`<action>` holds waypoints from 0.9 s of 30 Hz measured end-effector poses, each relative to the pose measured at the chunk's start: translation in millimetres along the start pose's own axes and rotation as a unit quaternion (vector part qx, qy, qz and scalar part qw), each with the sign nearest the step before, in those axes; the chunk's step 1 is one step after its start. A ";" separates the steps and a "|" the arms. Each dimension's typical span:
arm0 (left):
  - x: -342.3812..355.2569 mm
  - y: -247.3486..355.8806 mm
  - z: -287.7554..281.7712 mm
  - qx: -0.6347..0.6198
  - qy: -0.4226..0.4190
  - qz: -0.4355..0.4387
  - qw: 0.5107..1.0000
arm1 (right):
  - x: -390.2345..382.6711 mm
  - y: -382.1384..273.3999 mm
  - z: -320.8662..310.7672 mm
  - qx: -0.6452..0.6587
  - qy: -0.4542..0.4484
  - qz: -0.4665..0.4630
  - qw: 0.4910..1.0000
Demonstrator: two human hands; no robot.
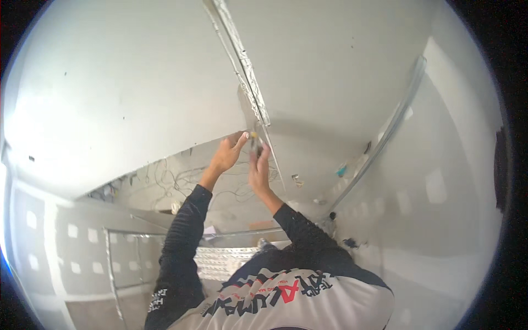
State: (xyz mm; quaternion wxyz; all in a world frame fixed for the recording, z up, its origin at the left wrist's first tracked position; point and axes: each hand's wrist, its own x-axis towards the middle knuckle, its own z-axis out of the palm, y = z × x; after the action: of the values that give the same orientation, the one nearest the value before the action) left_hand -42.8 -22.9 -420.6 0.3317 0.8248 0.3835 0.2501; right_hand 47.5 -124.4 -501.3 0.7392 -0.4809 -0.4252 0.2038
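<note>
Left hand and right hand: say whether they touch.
Cannot tell: in the head view, the left hand and right hand are close, but blur between them hides any contact or gap.

Pale grey floor (308, 202); on it lie many thin dark cables (177, 180), loosely curled. Small teal thing (341, 170) near right side, also small pale scrap (297, 180), kind not clear.

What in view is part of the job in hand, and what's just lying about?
Seemingly in the job:
left hand
right hand
small item with a yellow part, at the fingers, too blurred to identify
whitish metal strip, just above them

Apparently just lying about:
loose cables
small teal thing, kind unclear
</note>
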 end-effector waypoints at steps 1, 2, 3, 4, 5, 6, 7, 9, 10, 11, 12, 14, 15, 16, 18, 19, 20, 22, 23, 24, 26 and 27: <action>1.7 -5.0 0.9 -0.100 -0.028 -0.054 0.993 | 11.7 -5.8 16.9 0.029 0.016 0.029 0.999; 7.1 -7.9 -0.9 -0.098 -0.031 -0.025 0.994 | 24.6 -10.9 31.9 0.065 0.032 0.021 0.997; 15.6 -8.2 -5.1 -0.165 -0.045 -0.044 0.984 | 37.2 -15.9 45.0 0.079 0.044 0.048 0.995; 24.3 -6.9 -10.3 -0.231 -0.058 -0.066 0.969 | 47.5 -19.7 56.5 0.096 0.054 0.063 0.992; 30.5 -4.3 -14.8 -0.298 -0.074 -0.097 0.947 | 54.8 -23.1 67.8 0.076 0.090 0.029 0.993; 36.2 -1.0 -19.1 -0.290 -0.080 -0.094 0.949 | 60.4 -25.5 77.5 0.055 0.124 0.017 0.991; 41.5 3.2 -23.2 -0.273 -0.074 -0.104 0.954 | 63.2 -27.4 84.7 0.056 0.134 0.006 0.989; 48.6 11.5 -28.2 -0.252 -0.075 -0.114 0.958 | 66.4 -28.3 95.4 0.078 0.157 -0.029 0.984; 51.8 15.4 -31.4 -0.249 -0.082 -0.110 0.959 | 67.5 -27.6 98.7 0.078 0.165 -0.028 0.983; 53.6 18.4 -33.8 -0.247 -0.088 -0.107 0.959 | 67.8 -26.8 101.5 0.084 0.171 -0.013 0.982; 54.9 20.4 -36.0 -0.244 -0.092 -0.108 0.959 | 68.1 -25.7 103.7 0.084 0.175 0.008 0.981; 55.3 19.8 -38.0 -0.262 -0.111 -0.102 0.953 | 69.8 -23.5 106.2 0.073 0.190 0.006 0.979; 54.6 16.6 -37.5 -0.271 -0.121 -0.097 0.950 | 70.6 -22.8 107.2 0.060 0.197 0.025 0.978; 54.8 11.4 -36.9 -0.281 -0.130 -0.093 0.946 | 70.6 -22.5 107.7 0.056 0.203 0.009 0.978; 57.9 -5.2 -34.6 -0.292 -0.141 -0.090 0.942 | 70.7 -22.7 108.8 0.052 0.207 0.021 0.977; 61.6 -16.6 -32.3 -0.289 -0.116 -0.080 0.947 | 70.6 -22.9 109.3 0.049 0.207 0.004 0.977; 67.4 -27.6 -29.7 -0.286 -0.091 -0.070 0.951 | 70.3 -23.7 109.5 0.047 0.217 -0.014 0.975; 90.7 -50.6 -41.4 -0.240 -0.125 -0.104 0.957 | 70.6 -24.7 109.4 0.044 0.229 -0.030 0.972; 110.4 -59.9 -52.4 -0.237 -0.196 -0.150 0.940 | 71.6 -24.7 109.2 0.066 0.221 -0.022 0.973; 151.4 -58.0 -75.6 -0.263 -0.355 -0.238 0.865 | 72.0 -24.4 108.7 0.087 0.213 -0.013 0.973; 164.0 -62.4 -77.5 -0.255 -0.524 -0.320 0.747 | 75.3 -22.2 107.8 0.076 0.214 -0.011 0.974; 166.9 -58.1 -78.1 -0.229 -0.541 -0.351 0.729 | 76.3 -20.5 107.2 0.069 0.212 -0.002 0.975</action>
State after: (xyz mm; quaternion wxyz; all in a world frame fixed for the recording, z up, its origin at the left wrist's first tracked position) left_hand -25.0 166.4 -386.0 0.7258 0.5266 0.3321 -0.2927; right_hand -0.8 -21.9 -431.3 0.8444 -0.4600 -0.2444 0.1249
